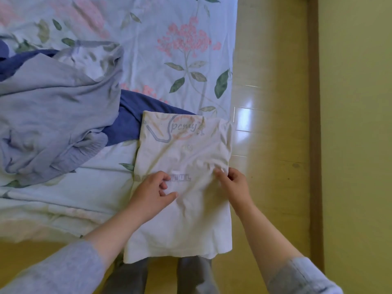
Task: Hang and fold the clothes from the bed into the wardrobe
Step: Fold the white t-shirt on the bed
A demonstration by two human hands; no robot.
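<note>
Your left hand (156, 188) and right hand (234, 183) each pinched the white T-shirt (182, 219) at the bed's (148, 28) near edge. Soft, light and limp, so hold it by the side edges.

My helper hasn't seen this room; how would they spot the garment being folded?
Start at the floral bed, at its near corner by the yellow floor. The white T-shirt lies flat there, overhanging the edge, held by the left hand and right hand. Unlike the crumpled grey garment and blue garment beside it, it bears faded print.
</note>
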